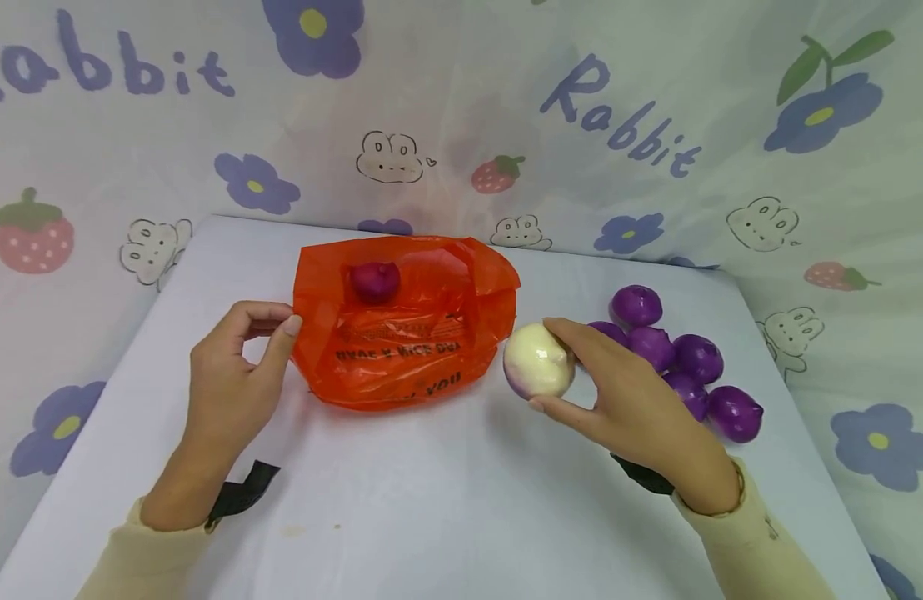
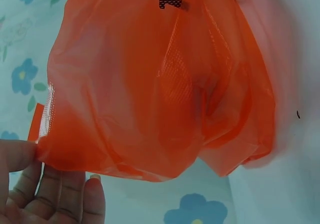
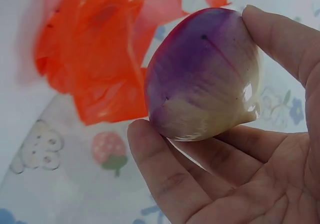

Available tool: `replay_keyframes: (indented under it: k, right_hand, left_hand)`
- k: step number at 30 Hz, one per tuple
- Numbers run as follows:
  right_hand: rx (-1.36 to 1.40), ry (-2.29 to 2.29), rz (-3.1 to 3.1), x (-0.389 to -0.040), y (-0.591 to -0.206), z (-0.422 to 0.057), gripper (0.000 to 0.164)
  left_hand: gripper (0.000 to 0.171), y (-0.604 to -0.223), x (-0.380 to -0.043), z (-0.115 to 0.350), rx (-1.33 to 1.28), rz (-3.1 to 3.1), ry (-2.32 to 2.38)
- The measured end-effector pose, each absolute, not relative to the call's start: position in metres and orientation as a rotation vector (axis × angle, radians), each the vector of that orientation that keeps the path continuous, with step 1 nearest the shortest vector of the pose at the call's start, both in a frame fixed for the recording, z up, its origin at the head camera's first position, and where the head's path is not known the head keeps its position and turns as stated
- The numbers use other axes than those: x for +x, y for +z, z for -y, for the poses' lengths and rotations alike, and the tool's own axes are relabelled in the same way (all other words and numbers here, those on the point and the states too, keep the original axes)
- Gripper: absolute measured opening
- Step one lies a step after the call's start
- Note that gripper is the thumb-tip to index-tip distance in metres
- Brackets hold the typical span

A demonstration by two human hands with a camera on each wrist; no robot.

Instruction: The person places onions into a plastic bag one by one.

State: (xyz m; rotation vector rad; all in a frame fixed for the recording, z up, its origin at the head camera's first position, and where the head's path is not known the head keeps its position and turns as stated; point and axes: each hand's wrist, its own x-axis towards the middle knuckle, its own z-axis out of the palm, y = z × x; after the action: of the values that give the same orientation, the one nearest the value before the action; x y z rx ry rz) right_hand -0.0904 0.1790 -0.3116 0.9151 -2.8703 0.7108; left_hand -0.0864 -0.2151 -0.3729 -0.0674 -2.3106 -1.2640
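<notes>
My left hand (image 1: 236, 375) pinches the left edge of an orange-red plastic bag (image 1: 405, 379), its thumb against the fingers. The bag's mouth gapes toward me, and one purple onion (image 1: 376, 283) shows inside near the back. In the left wrist view, the bag's side (image 2: 130, 98) hangs in thin folds above the fingers. Just right of the bag, my right hand (image 1: 630, 404) holds a glossy cream-and-purple onion (image 1: 538, 362) between thumb and fingers, above the table. The right wrist view shows this onion's purple side and a small pointed tip (image 3: 254, 116).
Several purple onions (image 1: 651, 347) lie grouped on the table's right side, partly behind my right hand. A white table (image 1: 401, 500) lies below. Behind it hangs a cloth (image 1: 446, 100) printed with flowers, rabbits and strawberries. Dark straps (image 1: 244, 492) show by both wrists.
</notes>
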Motion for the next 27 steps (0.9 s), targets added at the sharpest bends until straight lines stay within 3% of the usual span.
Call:
replay_keyframes:
  k: [17,27]
  right_hand:
    - [1.241,0.653,2.776,-0.121,-0.292,-0.122,0.083]
    - [1.321,0.634,2.841,-0.147,-0.284,-0.094,0.074]
  left_hand:
    - [0.023,-0.375,-0.085,0.211,-0.065,2.336,-1.241]
    - [0.022,-0.376,-0.087,0.213,-0.071,2.319,-1.257]
